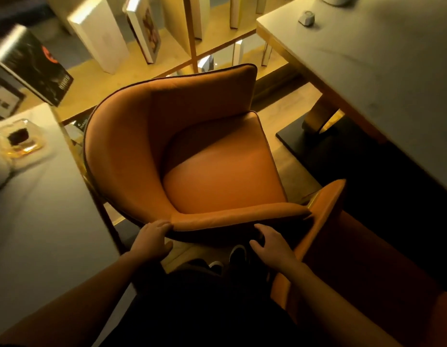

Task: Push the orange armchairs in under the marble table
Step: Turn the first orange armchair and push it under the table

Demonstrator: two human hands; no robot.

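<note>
The left hand (152,240) is gripping the near arm of the orange armchair (192,151), standing clear of the marble table (367,61), while the right hand (272,246) is hovering relaxed, its fingertips lost in shadow beside a second armchair (325,216) cut off by darkness.

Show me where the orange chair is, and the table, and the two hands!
orange chair (217,176): head view, on its seat cushion.
table (382,71): head view, on its pale top.
left hand (152,240): head view, on its back.
right hand (272,246): head view, on its back.
</note>
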